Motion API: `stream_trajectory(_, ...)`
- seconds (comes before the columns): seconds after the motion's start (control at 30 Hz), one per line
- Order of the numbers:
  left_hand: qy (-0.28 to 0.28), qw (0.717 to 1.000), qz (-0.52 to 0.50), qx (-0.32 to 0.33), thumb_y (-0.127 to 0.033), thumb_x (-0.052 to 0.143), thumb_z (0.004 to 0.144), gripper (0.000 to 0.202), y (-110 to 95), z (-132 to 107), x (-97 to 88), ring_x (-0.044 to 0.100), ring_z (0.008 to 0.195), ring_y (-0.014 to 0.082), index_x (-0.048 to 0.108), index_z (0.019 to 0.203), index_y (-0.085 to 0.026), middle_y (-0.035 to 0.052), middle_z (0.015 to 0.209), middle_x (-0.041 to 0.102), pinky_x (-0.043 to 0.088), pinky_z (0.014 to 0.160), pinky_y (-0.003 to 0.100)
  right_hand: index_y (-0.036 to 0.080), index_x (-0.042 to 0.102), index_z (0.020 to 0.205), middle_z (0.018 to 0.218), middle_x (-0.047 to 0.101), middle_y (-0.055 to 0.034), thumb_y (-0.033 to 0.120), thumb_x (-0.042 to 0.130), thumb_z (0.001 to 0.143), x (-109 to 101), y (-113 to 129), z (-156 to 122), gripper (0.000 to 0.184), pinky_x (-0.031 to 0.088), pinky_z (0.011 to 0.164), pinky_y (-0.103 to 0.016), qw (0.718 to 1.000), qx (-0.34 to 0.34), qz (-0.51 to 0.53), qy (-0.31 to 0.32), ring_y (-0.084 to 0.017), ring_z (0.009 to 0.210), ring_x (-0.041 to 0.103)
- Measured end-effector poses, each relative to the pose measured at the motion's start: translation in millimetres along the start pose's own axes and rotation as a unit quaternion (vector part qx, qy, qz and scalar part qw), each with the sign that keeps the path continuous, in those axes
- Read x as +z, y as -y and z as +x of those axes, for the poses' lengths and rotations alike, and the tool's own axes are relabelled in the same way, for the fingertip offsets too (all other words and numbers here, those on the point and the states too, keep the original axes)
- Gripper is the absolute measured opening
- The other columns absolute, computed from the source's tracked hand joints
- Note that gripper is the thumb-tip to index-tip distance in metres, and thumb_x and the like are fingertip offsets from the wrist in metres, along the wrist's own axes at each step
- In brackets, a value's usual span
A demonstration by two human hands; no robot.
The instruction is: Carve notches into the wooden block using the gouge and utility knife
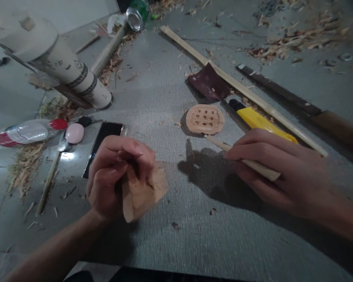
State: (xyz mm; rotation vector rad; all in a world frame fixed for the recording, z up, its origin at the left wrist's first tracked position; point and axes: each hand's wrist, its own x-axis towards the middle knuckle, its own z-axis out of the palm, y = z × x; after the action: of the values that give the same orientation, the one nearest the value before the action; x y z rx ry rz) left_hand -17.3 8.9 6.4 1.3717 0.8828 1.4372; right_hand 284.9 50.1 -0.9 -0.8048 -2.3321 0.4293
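My left hand (120, 172) is closed, its curled fingers gripping a creased tan piece of sandpaper or paper (141, 201) just above the table. Between the fingers of my right hand (267, 168) is a slim wooden stick (219, 143), held like a pencil with its narrow dark tip pointing left. That tip reaches the near edge of an oval wooden disc (205, 119); whether they touch I cannot tell. The disc lies flat and has rows of small square holes. Behind it rests a dark maroon piece of sandpaper (208, 82).
On the right lie a yellow tube (263, 123), a long wooden strip (247, 92) and a wooden-handled blade (282, 90). A phone (104, 139), a plastic bottle (26, 131) and a white cylindrical device (73, 74) are on the left. A green can (137, 15) lies at the back among wood shavings.
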Motion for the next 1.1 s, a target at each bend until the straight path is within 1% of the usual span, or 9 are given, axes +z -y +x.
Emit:
stream_trajectory(0.13,0.014,0.996,-0.084,-0.033,-0.028,0.055,0.105,0.015,-2,4,2.3,0.038,0.047,0.0152,0.069,0.101,-0.031,-0.0062,0.053,0.039,0.041,0.054,0.032,0.032,0.065,0.112,0.097,0.071,-0.0013,0.015,0.063,0.102,0,2,1,0.02,0.052,0.065,-0.034,0.999,0.018,0.025,-0.008,-0.02,0.079,0.071)
stream_trajectory(0.27,0.102,0.981,-0.141,-0.084,-0.039,0.058,0.101,0.015,-1,23,4.3,0.035,0.044,0.0138,0.065,0.097,-0.026,-0.0067,0.05,0.038,0.035,0.049,0.03,0.031,0.064,0.108,0.087,0.063,-0.0002,0.026,0.058,0.108,0,2,0,0.007,0.048,0.063,-0.036,0.996,0.036,0.076,-0.023,-0.02,0.071,0.063)
stream_trajectory(0.43,0.225,0.94,-0.193,-0.169,-0.056,0.06,0.09,0.035,5,71,31.6,0.033,0.042,0.0148,0.07,0.095,-0.024,-0.006,0.047,0.038,0.035,0.049,0.033,0.028,0.072,0.102,0.084,0.067,-0.0022,0.032,0.06,0.109,2,-4,-2,0.015,0.046,0.068,-0.04,0.981,0.005,0.125,-0.15,-0.021,0.073,0.059)
stream_trajectory(0.5,0.27,0.909,-0.245,-0.201,-0.052,0.057,0.089,0.034,14,88,46.3,0.033,0.041,0.0144,0.071,0.097,-0.023,-0.0064,0.047,0.037,0.033,0.049,0.032,0.029,0.074,0.096,0.078,0.066,-0.0009,0.032,0.06,0.109,2,-8,-3,0.019,0.045,0.065,-0.039,0.968,0.024,0.149,-0.201,-0.02,0.067,0.056)
stream_trajectory(0.6,0.321,0.886,-0.265,-0.202,-0.057,0.055,0.09,0.041,31,104,61.6,0.034,0.041,0.0148,0.071,0.101,-0.021,-0.0063,0.048,0.038,0.035,0.05,0.032,0.029,0.072,0.094,0.078,0.066,-0.0007,0.037,0.054,0.113,3,-12,-3,0.027,0.045,0.057,-0.036,0.955,0.077,0.169,-0.231,-0.018,0.062,0.055)
stream_trajectory(0.8,0.302,0.882,-0.262,-0.249,-0.067,0.051,0.096,0.051,51,110,63.0,0.031,0.038,0.0134,0.072,0.1,-0.021,-0.0073,0.047,0.037,0.038,0.051,0.031,0.025,0.071,0.089,0.075,0.068,0.0006,0.047,0.06,0.112,8,-13,3,0.034,0.049,0.047,-0.026,0.941,0.175,0.233,-0.17,-0.012,0.054,0.059)
stream_trajectory(0.9,0.277,0.879,-0.275,-0.274,-0.068,0.035,0.105,0.06,50,112,62.1,0.029,0.035,0.0132,0.071,0.095,-0.021,-0.0068,0.044,0.035,0.038,0.048,0.031,0.025,0.07,0.088,0.068,0.064,0.0026,0.051,0.059,0.113,12,-14,6,0.037,0.05,0.047,-0.022,0.933,0.206,0.254,-0.146,-0.011,0.053,0.06)
stream_trajectory(1.0,0.248,0.874,-0.285,-0.305,-0.064,0.018,0.11,0.072,48,115,62.0,0.029,0.034,0.0141,0.07,0.09,-0.02,-0.0054,0.042,0.033,0.039,0.046,0.03,0.025,0.07,0.092,0.071,0.065,0.0016,0.056,0.059,0.112,14,-16,7,0.038,0.052,0.048,-0.022,0.918,0.234,0.286,-0.144,-0.012,0.055,0.064)
stream_trajectory(1.1,0.216,0.87,-0.285,-0.34,-0.066,0.014,0.112,0.075,48,116,60.8,0.03,0.034,0.0146,0.068,0.088,-0.02,-0.0057,0.043,0.032,0.041,0.045,0.03,0.026,0.067,0.097,0.072,0.064,0.0018,0.059,0.058,0.111,16,-17,6,0.037,0.052,0.046,-0.023,0.897,0.249,0.324,-0.169,-0.013,0.055,0.064)
